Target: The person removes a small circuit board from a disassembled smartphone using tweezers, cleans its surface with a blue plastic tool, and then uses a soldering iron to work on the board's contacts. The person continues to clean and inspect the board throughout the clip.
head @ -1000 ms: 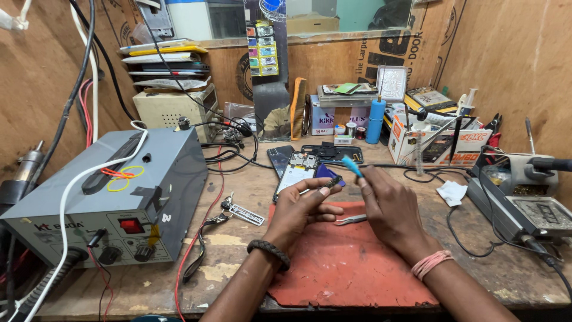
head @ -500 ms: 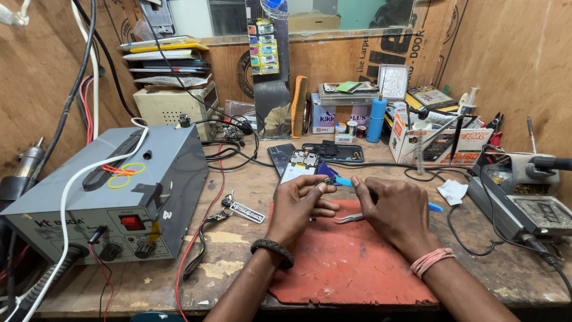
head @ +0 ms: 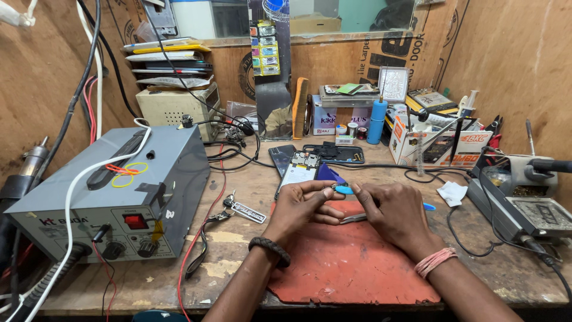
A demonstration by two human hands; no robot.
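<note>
Plywood walls close in a cluttered wooden workbench (head: 238, 238), seen from the head camera. Both hands meet above a worn red rubber mat (head: 351, 268). The left hand (head: 301, 206) is curled, its thumb and forefinger pinching a tiny part against a small blue plastic pry tool (head: 344, 189), which the right hand (head: 396, 214) grips with closed fingers; metal tweezers (head: 353, 219) lie just beneath. Just beyond the hands rests an opened smartphone with exposed internals (head: 298, 170), and a black back frame (head: 333, 154) lies behind it. A grey rework station (head: 113, 191) stands to the left. Judging by the parts, disassembly looks well along, reassembly not begun.
</note>
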